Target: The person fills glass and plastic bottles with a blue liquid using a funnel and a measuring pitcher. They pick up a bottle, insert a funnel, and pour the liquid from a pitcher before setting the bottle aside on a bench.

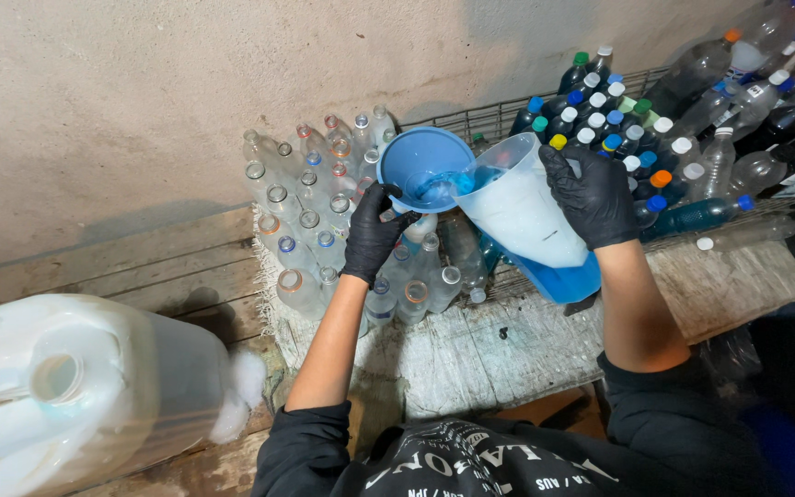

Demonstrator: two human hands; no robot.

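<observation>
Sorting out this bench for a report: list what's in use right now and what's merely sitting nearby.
In use:
- blue funnel, steadied by the left hand
- translucent jug of blue liquid, tipped by the right hand
- open empty bottles below

Sitting nearby:
- capped filled bottles
- large white jerrycan
- wooden bench

1 funnel (423, 166), 1 jug (531, 216), 1 canister (66, 387)

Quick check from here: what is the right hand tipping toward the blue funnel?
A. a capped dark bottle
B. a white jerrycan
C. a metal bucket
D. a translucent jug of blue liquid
D: the right hand grips a tilted translucent jug whose blue liquid runs into the funnel, which the left hand steadies.
</observation>
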